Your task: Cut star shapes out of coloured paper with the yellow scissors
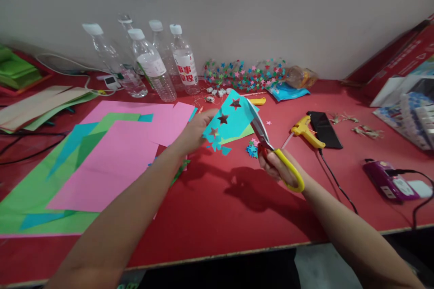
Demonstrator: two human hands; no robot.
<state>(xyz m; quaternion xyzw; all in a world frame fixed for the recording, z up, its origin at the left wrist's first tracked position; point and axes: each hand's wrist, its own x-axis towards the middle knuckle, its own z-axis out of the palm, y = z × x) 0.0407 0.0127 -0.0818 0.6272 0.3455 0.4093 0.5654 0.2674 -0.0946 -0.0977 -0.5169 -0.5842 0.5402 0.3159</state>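
Note:
My left hand (200, 130) pinches the left edge of a turquoise sheet of paper (242, 119) that has several star-shaped holes cut in it. In my right hand (276, 165) is a pair of scissors (292, 171) with a yellow handle, its blades pointing up and away at the right edge of the sheet. Whether the blades touch the paper I cannot tell. Small turquoise scraps (217, 144) show under the sheet's lower corner. Near the scissors lies a little pile of blue paper stars (252, 150), with a pink star among them.
Pink paper sheets (111, 162) overlap green and blue ones at the left. Several plastic bottles (152, 67) stand along the wall, beside a clear bottle with coloured stars (244, 74) lying down. At right are a yellow glue gun (307, 131), a black phone (325, 130) and a purple power adapter (389, 180).

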